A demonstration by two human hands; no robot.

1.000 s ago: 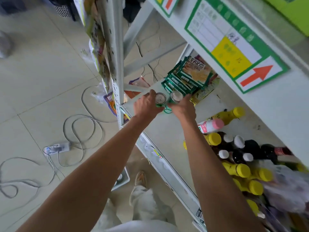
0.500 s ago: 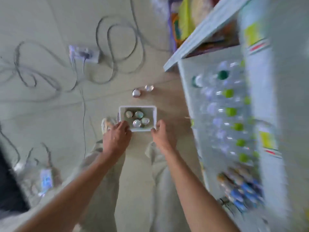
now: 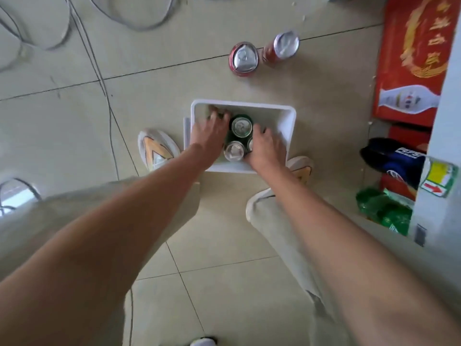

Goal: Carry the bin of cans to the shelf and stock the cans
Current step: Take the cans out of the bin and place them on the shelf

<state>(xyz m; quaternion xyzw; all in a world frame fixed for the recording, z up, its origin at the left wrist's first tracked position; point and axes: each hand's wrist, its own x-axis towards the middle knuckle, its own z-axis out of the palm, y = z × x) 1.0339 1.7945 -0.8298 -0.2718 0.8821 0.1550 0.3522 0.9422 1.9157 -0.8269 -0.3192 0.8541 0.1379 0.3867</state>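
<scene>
The white bin [image 3: 289, 126] stands on the tiled floor between my feet. Upright cans are inside it: a green one [image 3: 241, 126] in the middle, a silver-topped one [image 3: 234, 151] nearer to me, and a third can [image 3: 250, 144] half hidden by my right hand. My left hand [image 3: 209, 136] is down in the bin's left side, its fingers curled over something blurred in the far corner. My right hand [image 3: 268, 149] reaches into the right side, thumb beside the green can. Whether either hand grips a can is hidden.
Two red cans [image 3: 243, 58] [image 3: 284, 47] stand on the floor just beyond the bin. Cables [image 3: 104, 91] run across the tiles at left. At right the white shelf post [image 3: 444, 146] fronts red cartons [image 3: 411, 58], a dark Pepsi bottle [image 3: 394, 158] and green packs [image 3: 381, 208].
A second ago both hands held cans up at the shelf. My view has swung down to the floor, and the hands have gone from the bin's near rim into the bin among the cans.
</scene>
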